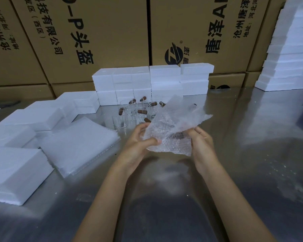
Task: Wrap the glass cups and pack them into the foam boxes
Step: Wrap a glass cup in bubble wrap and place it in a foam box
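Both my hands hold a sheet of bubble wrap (173,126) above the steel table (252,137). My left hand (140,142) grips its lower left edge, thumb across the front. My right hand (202,142) holds the right side, fingers curled behind it. A dark brown shape shows through the wrap near my right thumb; a glass cup seems to lie inside it. Several clear glass cups (129,110) with brown wooden handles stand behind the wrap. A block of closed white foam boxes (147,81) is stacked at the back.
A pile of bubble-wrap sheets (77,145) lies to the left. White foam boxes (33,116) run along the left side and a tall foam stack (290,55) rises at the far right. Brown cardboard cartons (94,32) wall off the back.
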A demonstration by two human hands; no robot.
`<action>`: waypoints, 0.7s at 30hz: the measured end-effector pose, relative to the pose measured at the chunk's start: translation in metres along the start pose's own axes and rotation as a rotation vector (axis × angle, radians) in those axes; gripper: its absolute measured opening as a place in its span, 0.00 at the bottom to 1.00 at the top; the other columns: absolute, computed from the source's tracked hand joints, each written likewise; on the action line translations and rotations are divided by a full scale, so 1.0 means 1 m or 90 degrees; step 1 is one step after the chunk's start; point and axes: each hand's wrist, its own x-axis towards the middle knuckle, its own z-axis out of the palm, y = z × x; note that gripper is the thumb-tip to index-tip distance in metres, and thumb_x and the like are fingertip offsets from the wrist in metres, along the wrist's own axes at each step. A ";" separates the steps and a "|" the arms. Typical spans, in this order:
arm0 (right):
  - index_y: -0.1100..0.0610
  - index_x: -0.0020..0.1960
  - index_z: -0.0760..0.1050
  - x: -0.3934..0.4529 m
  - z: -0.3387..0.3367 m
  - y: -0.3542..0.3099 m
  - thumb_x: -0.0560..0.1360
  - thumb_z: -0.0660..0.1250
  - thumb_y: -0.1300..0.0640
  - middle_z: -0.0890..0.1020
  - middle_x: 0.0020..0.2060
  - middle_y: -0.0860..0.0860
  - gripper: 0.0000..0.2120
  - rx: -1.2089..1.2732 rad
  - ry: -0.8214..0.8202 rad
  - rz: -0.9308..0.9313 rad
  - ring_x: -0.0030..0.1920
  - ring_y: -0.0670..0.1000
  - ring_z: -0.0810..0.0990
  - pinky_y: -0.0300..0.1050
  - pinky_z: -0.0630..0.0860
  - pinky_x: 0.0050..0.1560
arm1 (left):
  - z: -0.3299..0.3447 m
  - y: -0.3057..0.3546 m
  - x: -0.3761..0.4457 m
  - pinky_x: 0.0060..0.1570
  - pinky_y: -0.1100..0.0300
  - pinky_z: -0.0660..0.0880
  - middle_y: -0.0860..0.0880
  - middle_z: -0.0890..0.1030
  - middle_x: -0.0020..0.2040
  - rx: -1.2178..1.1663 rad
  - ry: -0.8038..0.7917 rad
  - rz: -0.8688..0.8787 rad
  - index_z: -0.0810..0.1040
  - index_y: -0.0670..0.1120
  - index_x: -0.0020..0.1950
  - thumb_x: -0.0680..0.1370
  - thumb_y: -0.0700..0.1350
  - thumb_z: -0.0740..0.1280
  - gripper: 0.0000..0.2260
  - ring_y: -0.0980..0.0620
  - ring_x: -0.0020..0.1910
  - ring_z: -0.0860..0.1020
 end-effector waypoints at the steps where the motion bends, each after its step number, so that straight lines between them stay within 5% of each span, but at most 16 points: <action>1: 0.54 0.43 0.85 -0.001 0.000 0.000 0.76 0.68 0.62 0.86 0.42 0.52 0.08 -0.021 -0.007 -0.014 0.43 0.53 0.84 0.47 0.79 0.45 | -0.001 -0.001 -0.001 0.63 0.42 0.76 0.47 0.84 0.58 0.054 -0.004 0.012 0.80 0.54 0.57 0.62 0.37 0.77 0.26 0.43 0.58 0.83; 6: 0.53 0.39 0.83 -0.005 0.002 -0.001 0.76 0.66 0.67 0.85 0.35 0.45 0.13 -0.136 -0.058 -0.048 0.36 0.42 0.83 0.35 0.77 0.36 | 0.001 -0.004 -0.002 0.63 0.42 0.76 0.54 0.84 0.53 0.250 -0.014 0.017 0.80 0.60 0.52 0.62 0.45 0.77 0.21 0.48 0.56 0.82; 10: 0.58 0.49 0.84 -0.009 0.005 -0.001 0.76 0.64 0.69 0.86 0.39 0.49 0.12 -0.184 -0.165 -0.032 0.38 0.41 0.83 0.32 0.76 0.36 | 0.011 -0.010 -0.002 0.54 0.55 0.80 0.59 0.84 0.54 0.308 -0.010 0.025 0.78 0.62 0.53 0.64 0.54 0.82 0.21 0.57 0.55 0.83; 13: 0.54 0.52 0.84 -0.010 0.009 0.000 0.79 0.64 0.65 0.87 0.46 0.49 0.12 -0.162 -0.197 -0.020 0.46 0.44 0.84 0.35 0.79 0.44 | 0.019 -0.013 -0.004 0.49 0.68 0.78 0.61 0.85 0.54 0.275 0.012 0.097 0.81 0.60 0.55 0.72 0.48 0.78 0.14 0.62 0.55 0.82; 17: 0.54 0.53 0.82 -0.008 0.011 0.000 0.76 0.69 0.65 0.87 0.46 0.49 0.10 -0.118 -0.099 -0.080 0.48 0.44 0.84 0.35 0.77 0.46 | 0.014 -0.007 -0.002 0.36 0.76 0.71 0.64 0.84 0.38 0.309 0.111 0.080 0.81 0.56 0.42 0.79 0.45 0.71 0.07 0.68 0.38 0.81; 19: 0.54 0.55 0.80 -0.006 0.009 -0.002 0.76 0.70 0.65 0.85 0.45 0.47 0.10 -0.093 -0.082 -0.108 0.48 0.43 0.82 0.33 0.76 0.47 | 0.009 -0.009 0.000 0.27 0.73 0.66 0.60 0.75 0.27 0.339 0.135 0.053 0.74 0.52 0.34 0.78 0.48 0.71 0.14 0.63 0.25 0.73; 21: 0.55 0.55 0.80 -0.008 0.009 -0.004 0.76 0.68 0.66 0.85 0.46 0.46 0.11 -0.098 -0.119 -0.136 0.49 0.43 0.82 0.33 0.76 0.49 | 0.010 -0.010 0.000 0.24 0.72 0.63 0.60 0.72 0.24 0.380 0.140 0.062 0.71 0.51 0.33 0.78 0.47 0.71 0.16 0.63 0.24 0.70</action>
